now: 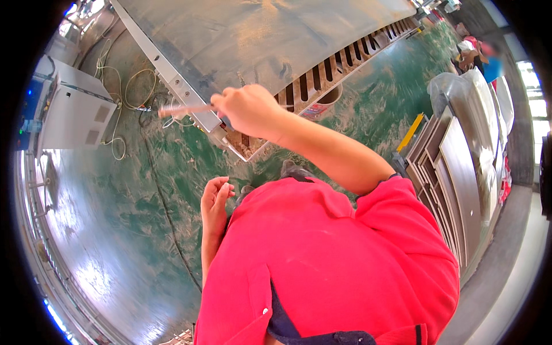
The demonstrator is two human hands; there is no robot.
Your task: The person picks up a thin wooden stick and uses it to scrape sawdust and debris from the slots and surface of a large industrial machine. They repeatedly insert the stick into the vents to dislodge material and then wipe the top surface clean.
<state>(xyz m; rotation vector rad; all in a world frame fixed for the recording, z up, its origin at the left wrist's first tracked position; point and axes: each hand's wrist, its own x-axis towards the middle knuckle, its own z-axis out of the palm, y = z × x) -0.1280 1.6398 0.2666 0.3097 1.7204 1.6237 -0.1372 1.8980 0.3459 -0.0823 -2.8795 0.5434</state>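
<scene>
My right hand (247, 112) is closed around a slim light-brown stick-like tool (187, 109) over the near corner of a machine table. The tool points left and its far end is slightly wider; it is blurred, so I cannot make out its kind. Beneath that hand, the dusty grey table top (230, 34) meets a slotted edge strip (316, 77) strewn with brown dust. Low beside my body hangs my left hand (216, 198), with nothing in it and its fingers loosely bent and apart.
A grey cabinet (77, 106) stands left, with pale cables (119, 86) on the green floor (126, 201). Below the slotted edge sits a bucket (330, 100). Panels (460, 178) and plastic-wrapped stacks (483, 121) lean at right. Another person (491, 66) is at the far right.
</scene>
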